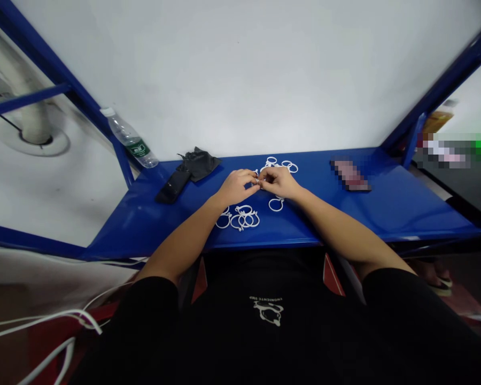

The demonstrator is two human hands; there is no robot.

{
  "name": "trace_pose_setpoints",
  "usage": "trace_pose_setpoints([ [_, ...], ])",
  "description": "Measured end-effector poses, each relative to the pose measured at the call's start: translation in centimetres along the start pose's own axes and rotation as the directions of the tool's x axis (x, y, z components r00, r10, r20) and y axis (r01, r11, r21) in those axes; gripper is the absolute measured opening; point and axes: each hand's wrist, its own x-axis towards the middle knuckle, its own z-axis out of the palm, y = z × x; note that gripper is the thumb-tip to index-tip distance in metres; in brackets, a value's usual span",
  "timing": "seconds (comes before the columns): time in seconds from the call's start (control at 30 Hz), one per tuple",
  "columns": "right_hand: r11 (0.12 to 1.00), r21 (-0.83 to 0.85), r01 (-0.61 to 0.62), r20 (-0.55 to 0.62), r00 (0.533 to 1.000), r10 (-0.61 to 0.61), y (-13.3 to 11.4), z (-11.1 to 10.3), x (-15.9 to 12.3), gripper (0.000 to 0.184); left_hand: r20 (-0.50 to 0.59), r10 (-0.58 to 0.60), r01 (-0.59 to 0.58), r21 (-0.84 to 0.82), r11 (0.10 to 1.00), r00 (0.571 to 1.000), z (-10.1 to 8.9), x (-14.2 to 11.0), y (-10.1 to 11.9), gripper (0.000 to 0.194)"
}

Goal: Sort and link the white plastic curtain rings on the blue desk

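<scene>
My left hand (236,186) and my right hand (279,182) meet over the middle of the blue table (385,208). Both have their fingers pinched on one small white plastic ring (258,182) held between them. A pile of white rings (242,217) lies just in front of my left hand. A single white ring (276,203) rests under my right wrist. Several more white rings (281,163) lie behind the hands, towards the wall.
A black phone (173,186) and a black cloth (198,163) lie at the left of the table. A clear water bottle (130,139) leans against the blue frame at the back left. A blurred flat object (350,175) lies at the right. White cables (56,329) hang lower left.
</scene>
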Motion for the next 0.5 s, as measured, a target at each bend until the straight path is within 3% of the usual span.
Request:
trace_pose_setpoints([
  [0.3,0.999,-0.044,0.023,0.013,1.0,-0.022,0.23,-0.11,0.01,0.015,-0.038,-0.002,0.0,-0.049,0.999,0.999,0.21,-0.08,0.43,0.008],
  [0.43,0.992,-0.123,0.009,-0.048,0.999,-0.015,0.42,-0.33,0.1,0.013,-0.081,-0.02,0.014,-0.072,0.997,0.997,0.24,-0.08,0.48,0.007],
  [0.5,0.982,-0.185,-0.03,-0.112,0.994,0.009,0.69,-0.66,0.13,0.012,-0.142,-0.058,0.05,-0.063,0.997,0.988,0.12,-0.05,0.55,0.02],
])
